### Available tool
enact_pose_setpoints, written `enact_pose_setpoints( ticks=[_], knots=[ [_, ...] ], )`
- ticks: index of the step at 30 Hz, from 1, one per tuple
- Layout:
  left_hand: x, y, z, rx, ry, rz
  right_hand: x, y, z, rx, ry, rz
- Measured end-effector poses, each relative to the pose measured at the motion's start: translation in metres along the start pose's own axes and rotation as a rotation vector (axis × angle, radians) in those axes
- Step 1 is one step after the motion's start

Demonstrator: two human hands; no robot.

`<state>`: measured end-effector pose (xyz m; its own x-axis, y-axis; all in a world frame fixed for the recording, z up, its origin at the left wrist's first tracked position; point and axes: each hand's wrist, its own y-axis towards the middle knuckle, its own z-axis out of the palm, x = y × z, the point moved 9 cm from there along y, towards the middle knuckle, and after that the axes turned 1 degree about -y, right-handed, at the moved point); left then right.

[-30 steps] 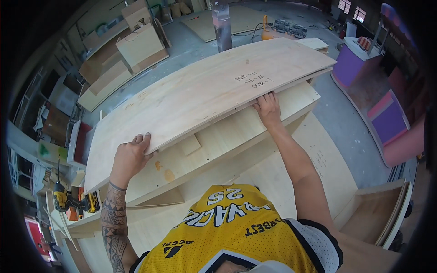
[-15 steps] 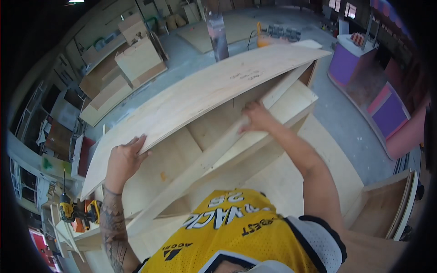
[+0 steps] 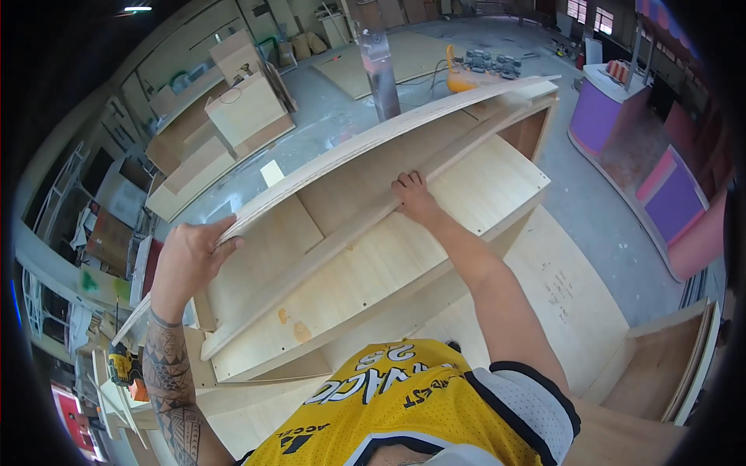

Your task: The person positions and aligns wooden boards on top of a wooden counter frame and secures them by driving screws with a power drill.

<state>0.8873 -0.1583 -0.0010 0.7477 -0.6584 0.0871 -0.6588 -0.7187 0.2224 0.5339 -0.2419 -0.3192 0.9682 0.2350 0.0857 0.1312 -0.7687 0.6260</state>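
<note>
My left hand (image 3: 186,260) pinches the near edge of a long, curved plywood panel (image 3: 334,161), thumb on one side and fingers on the other. The panel is tilted up, so mostly its thin edge shows. A long pale wooden strip (image 3: 318,260) runs diagonally along a plywood cabinet frame (image 3: 388,272). My right hand (image 3: 416,198) rests with bent fingers over the strip near its middle, gripping it. The undersides of the right fingers are hidden. Beneath the panel, an open compartment of the frame shows.
A yellow cordless drill (image 3: 120,365) stands at the lower left. Behind the panel rises a post (image 3: 379,78), with an orange machine (image 3: 474,78) beside it. Plywood boxes (image 3: 249,109) stand at the far left, a purple-and-pink counter (image 3: 602,109) at the right. A wooden drawer-like box (image 3: 660,361) sits lower right.
The panel has tipped up and away, from its broad face showing to nearly edge-on, uncovering more of the frame. My left hand moved left with it; my right hand shifted slightly left.
</note>
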Motion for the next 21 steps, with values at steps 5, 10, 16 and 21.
enact_pose_setpoints(
  ticks=[5,10,16,21],
  knots=[
    [-0.010,0.020,-0.007,-0.080,-0.004,0.080,-0.007,0.000,0.008,0.125,0.188,0.117],
    [-0.030,0.041,-0.004,-0.019,0.164,-0.061,-0.002,0.002,0.006,0.088,0.170,0.039],
    [-0.044,0.038,0.007,-0.070,0.080,-0.051,0.014,-0.001,0.005,-0.081,-0.053,-0.245],
    [-0.070,0.034,0.015,-0.058,0.077,-0.149,0.001,0.025,-0.008,-0.092,0.005,-0.284]
  ],
)
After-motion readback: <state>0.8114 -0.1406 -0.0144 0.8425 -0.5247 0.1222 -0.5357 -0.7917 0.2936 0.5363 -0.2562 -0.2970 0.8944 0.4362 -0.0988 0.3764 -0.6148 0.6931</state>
